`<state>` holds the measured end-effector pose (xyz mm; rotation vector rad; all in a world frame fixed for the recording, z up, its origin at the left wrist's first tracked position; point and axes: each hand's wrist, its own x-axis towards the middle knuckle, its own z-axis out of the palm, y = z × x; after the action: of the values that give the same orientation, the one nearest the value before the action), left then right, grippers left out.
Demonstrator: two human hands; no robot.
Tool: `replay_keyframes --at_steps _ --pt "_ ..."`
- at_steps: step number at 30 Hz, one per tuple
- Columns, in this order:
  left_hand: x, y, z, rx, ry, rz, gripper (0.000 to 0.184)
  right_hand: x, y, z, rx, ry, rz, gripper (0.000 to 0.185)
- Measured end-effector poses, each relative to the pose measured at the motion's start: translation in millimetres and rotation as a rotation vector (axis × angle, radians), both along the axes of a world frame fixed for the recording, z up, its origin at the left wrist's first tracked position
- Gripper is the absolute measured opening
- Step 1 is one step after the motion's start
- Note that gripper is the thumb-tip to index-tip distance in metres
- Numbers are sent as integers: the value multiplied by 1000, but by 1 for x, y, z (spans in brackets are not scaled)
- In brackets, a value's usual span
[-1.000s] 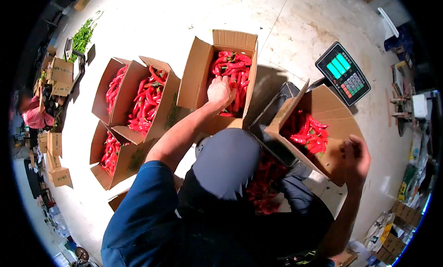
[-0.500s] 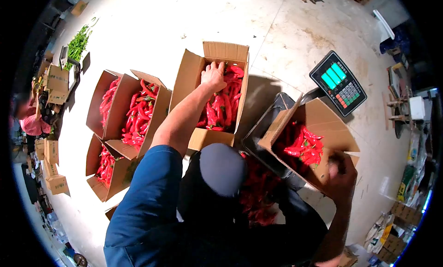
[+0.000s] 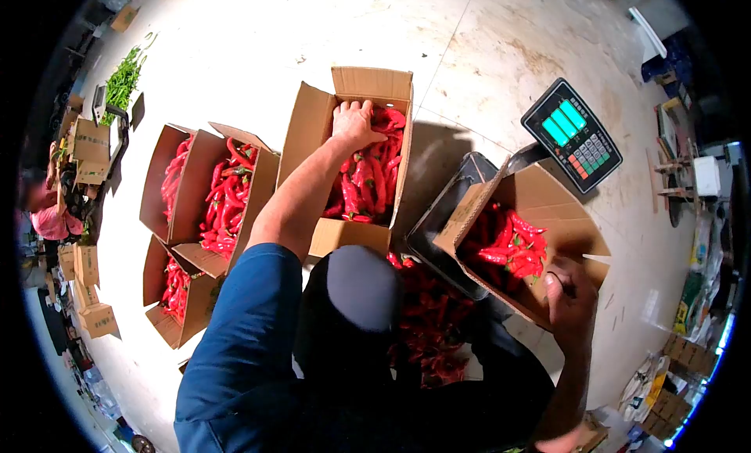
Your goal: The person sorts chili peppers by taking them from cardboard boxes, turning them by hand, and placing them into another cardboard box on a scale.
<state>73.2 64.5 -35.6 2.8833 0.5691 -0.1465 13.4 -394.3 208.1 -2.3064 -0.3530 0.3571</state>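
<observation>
My left hand (image 3: 356, 126) reaches into the middle cardboard box (image 3: 350, 240). It rests on the red chili peppers (image 3: 366, 183) near the far left corner, with its fingers bent down and the thumb apart; the fingertips are partly hidden. My right hand (image 3: 571, 296) is curled at the right side of another cardboard box (image 3: 547, 195), beside its heap of red chili peppers (image 3: 507, 246). The thumb and fingers are drawn together there; what lies between them, if anything, is hidden. That box sits tilted on a scale with a lit display (image 3: 571, 132).
Several open boxes of red peppers (image 3: 227, 210) stand at left. More red peppers (image 3: 434, 320) lie in shadow below the scale. Green peppers (image 3: 123, 81) are heaped at far left, near a person in pink (image 3: 55, 218). A dark cap (image 3: 360, 289) blocks the lower middle.
The whole view has shifted slightly. My left hand stays on the peppers in the middle box. My right hand, smeared before, now shows curled fingers at nearly the same spot.
</observation>
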Motion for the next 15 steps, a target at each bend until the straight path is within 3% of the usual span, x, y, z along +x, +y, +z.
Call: replay_keyframes --at_steps 7,15 --pt "1 2 2 5 -19 -179 85 1 6 0 -26 -77 89 17" --pt "26 -10 17 162 337 -251 88 1 9 -10 -62 -30 101 22"
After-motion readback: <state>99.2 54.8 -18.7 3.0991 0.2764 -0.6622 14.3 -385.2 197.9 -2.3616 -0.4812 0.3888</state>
